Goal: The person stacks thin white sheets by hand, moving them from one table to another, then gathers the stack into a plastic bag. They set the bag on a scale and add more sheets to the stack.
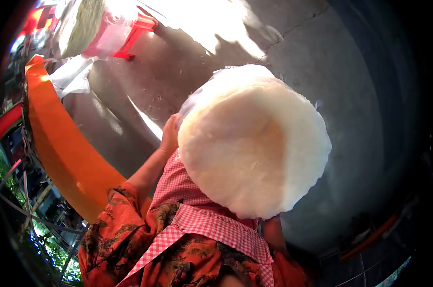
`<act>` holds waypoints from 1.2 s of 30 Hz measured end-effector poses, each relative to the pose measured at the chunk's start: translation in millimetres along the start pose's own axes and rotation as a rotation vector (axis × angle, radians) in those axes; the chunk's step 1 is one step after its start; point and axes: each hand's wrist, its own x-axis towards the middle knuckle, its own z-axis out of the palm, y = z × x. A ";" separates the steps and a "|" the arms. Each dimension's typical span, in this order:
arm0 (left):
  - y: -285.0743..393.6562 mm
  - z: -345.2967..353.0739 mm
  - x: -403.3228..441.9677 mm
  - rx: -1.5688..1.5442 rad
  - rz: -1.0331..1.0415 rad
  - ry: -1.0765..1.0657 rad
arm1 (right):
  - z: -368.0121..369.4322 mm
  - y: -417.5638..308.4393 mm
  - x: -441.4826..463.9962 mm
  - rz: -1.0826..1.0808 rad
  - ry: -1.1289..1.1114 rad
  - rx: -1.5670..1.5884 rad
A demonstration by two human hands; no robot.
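Note:
A large, round, pale sheet like thin flatbread or a wafer (245, 148), with an uneven edge and a browner middle, is held up in front of my apron. More white layers show behind its upper left rim, so it seems to lie on a stack. My left hand (171, 131) grips the left edge, its fingertips hidden behind the layers. Below the disc's lower right edge my right forearm (274, 233) shows; the hand itself is covered by the disc.
An orange curved board or panel (65, 153) runs along my left side. A red plastic stool (139, 29) with a pale, partly bagged bundle (81, 26) stands at the upper left. White plastic (73, 76) lies near the panel. The concrete floor (312, 52) has a crack and bright sun patches.

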 end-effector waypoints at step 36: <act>188.3 302.1 -2.0 1.761 1.017 -0.425 | 121.3 -215.8 -59.9 -0.972 0.485 -1.299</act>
